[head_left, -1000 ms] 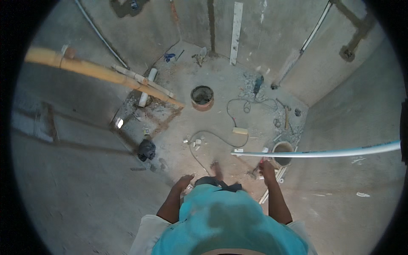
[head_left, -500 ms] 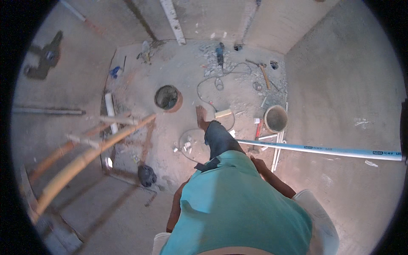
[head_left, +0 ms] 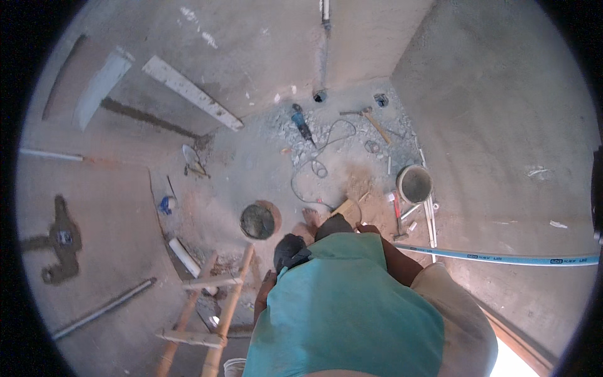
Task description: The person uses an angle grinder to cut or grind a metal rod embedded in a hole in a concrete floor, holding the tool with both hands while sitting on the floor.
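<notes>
A person in a teal shirt point(head_left: 342, 301) is filling the six o'clock part of the view, looking down on a rough concrete floor point(head_left: 251, 169). A long white pipe with blue markings point(head_left: 502, 257) is running from beside the person's right side out to the three o'clock rim. The right hand is hiding behind the shirt and the right forearm point(head_left: 397, 259), which is lying just beside the pipe's near end; whether its fingers are closing on the pipe cannot be told. The left hand point(head_left: 269, 279) is hanging at the person's left side, near seven o'clock from centre, touching nothing that shows; its fingers are too small to read as wide or narrow.

A bare foot point(head_left: 311, 220) is standing just at the centre, beside a round dark hole point(head_left: 257, 221) in the floor. At seven o'clock a wooden ladder point(head_left: 210, 308) is lying against the floor. Toward one o'clock a power tool point(head_left: 303, 125) with its coiling cable point(head_left: 317, 166) is resting among rubble, a hammer point(head_left: 372, 120) near it. A grey bucket point(head_left: 414, 183) is sitting at two o'clock, with short white pipe pieces point(head_left: 430, 220) just beside it. A white plank point(head_left: 191, 93) is leaning on the wall at eleven o'clock.
</notes>
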{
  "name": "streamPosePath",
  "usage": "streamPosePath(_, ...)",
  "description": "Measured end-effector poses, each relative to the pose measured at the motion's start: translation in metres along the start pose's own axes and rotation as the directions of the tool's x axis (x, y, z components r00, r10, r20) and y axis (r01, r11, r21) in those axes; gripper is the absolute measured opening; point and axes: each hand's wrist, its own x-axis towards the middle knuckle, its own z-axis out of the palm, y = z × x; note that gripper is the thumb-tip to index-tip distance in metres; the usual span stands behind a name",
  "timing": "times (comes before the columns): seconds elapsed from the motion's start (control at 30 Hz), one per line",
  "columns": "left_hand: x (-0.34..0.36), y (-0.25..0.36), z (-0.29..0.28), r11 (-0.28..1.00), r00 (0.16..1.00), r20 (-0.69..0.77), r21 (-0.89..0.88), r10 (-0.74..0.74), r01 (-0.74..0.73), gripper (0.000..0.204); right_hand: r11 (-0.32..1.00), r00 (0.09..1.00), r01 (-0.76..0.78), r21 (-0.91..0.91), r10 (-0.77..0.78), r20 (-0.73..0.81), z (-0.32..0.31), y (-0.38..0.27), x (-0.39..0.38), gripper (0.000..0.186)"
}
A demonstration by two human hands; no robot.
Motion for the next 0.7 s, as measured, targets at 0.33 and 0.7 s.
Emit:
streamPosePath(0.33, 0.058, 0.165, -0.047, 0.978, 0.985, 0.169, 0.207, -0.033, -0.002, 0.077, 0.883, 0.968, -0.165, 0.44, 0.229, -0.098, -0.007, -0.061, -0.018, 0.073)
streamPosePath(0.7, 0.155, 0.353, -0.09, 0.868, 0.981, 0.18, 0.474, 0.07, -0.149, 0.076, 0.714, 0.902, -0.304, 0.631, 0.429, -0.051, -0.013, -0.148, -0.007, 0.072)
